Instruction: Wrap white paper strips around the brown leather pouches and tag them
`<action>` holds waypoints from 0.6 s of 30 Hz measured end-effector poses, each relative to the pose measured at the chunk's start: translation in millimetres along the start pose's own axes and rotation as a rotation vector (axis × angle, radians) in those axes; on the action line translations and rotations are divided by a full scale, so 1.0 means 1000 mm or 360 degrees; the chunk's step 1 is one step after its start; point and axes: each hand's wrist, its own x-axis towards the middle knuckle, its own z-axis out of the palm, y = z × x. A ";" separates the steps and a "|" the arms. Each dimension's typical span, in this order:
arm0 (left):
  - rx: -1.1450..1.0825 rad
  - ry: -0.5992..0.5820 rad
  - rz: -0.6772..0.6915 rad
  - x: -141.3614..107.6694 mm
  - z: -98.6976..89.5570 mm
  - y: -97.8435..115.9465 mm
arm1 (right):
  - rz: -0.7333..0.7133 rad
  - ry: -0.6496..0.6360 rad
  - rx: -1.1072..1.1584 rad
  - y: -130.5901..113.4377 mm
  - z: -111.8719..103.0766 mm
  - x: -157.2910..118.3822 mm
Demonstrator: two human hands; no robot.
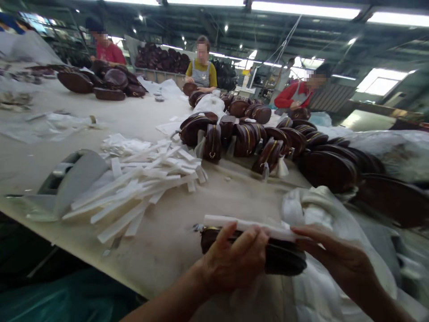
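A dark brown leather bag (284,260) lies on its side at the front of the table, the end of its zipper showing at the left. Along its upper edge runs a white strip (216,220), looking like paper or foam. My left hand (234,257) is closed over the bag, with its fingertips against the strip. At the strip's right end, my right hand (338,255) pinches it between thumb and fingers. Part of the bag is hidden behind my left hand.
Loose white strips (150,183) are piled left of the bag, beside a grey tape dispenser (77,179). Rows of brown bags (248,138) stand further back. Clear plastic wrapping (315,210) lies at the right. Several people (203,67) work across the table.
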 end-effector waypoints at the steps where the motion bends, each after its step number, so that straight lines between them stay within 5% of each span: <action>1: 0.0005 -0.0020 -0.0002 0.000 0.000 0.001 | -0.0077 -0.0020 0.0025 0.000 0.002 -0.003; 7: -0.0122 -0.0210 0.0053 0.002 0.004 -0.002 | -0.0376 0.0088 -0.0007 0.003 0.015 -0.014; 18: -0.0103 -0.0458 0.0067 0.015 0.003 0.002 | -0.0184 0.0284 -0.0030 0.010 0.029 -0.033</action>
